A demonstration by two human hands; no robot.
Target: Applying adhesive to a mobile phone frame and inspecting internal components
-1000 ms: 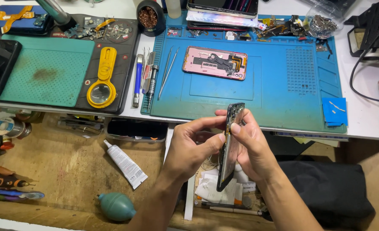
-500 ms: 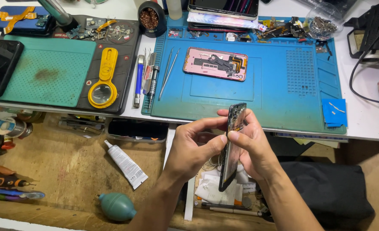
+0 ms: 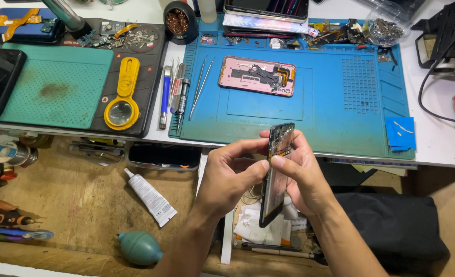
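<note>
Opened phone frame (image 3: 276, 172) is held edge-on below the front edge of the surface (image 3: 443, 146), over the lower shelf, not resting on anything. Left hand (image 3: 231, 177) and right hand (image 3: 299, 177) are both closed on it: left thumb and forefinger pinch the upper part from one side, right-hand fingers (image 3: 284, 163) are wrapped over the top and the far side. Lower end of the frame hangs free above scraps of white paper (image 3: 258, 228).

Step in hand, as judged: something small is being worked or checked near the top edge of the frame. Best done with the grip kept on the rim only, pressure light, exposed boards and flex inside left untouched. Frame is thin; twisting between the two hands should be avoided.

Edges and room:
- Front edge of the blue mat (image 3: 340, 102) lies just above the hands; the frame top is near it, so lifting calls for care.
- Bare mat area below the pink phone back (image 3: 257, 76) is available for setting the frame down.
- Tweezers (image 3: 201, 84) and screwdrivers (image 3: 172, 92) lie at the mat's left edge, well apart from the hands.
- Glue tube (image 3: 150, 197) and teal air blower (image 3: 140, 248) lie on the shelf to the left, black pouch (image 3: 391, 220) to the right; room between them is tight but enough.
</note>
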